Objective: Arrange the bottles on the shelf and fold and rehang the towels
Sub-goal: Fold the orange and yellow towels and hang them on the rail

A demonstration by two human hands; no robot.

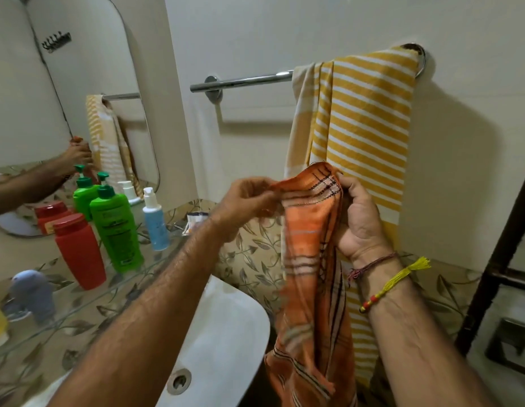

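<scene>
Nearest the camera, the white basin point(226, 333) sat under both forearms, and the long tail of the orange checked towel point(311, 304) hung down just beside its rim, low enough that a careless swing could have dipped the cloth into the bowl or snagged it on the edge. Higher up, the left hand point(243, 201) pinched one top corner of that towel between thumb and fingertips, while the right hand point(358, 218) was closed around the bunched opposite edge, palm turned toward the camera. The left grip looked slight, a pinch on a thin hem, so I judged that pulling the cloth taut to start a fold might have slipped the corner free and let the whole length drop. To the left, on the glass shelf point(88, 298), the red bottle point(79, 251), the green pump bottle point(115, 230) and the small blue bottle point(155, 224) stood upright close together near the left elbow's path; a wide sweep of that arm could have toppled them. Farthest back, the yellow striped towel point(370, 142) hung bunched toward the right end of the chrome towel bar point(240, 82), touching the orange cloth's top, and a tug there might have dragged it off the bar
</scene>
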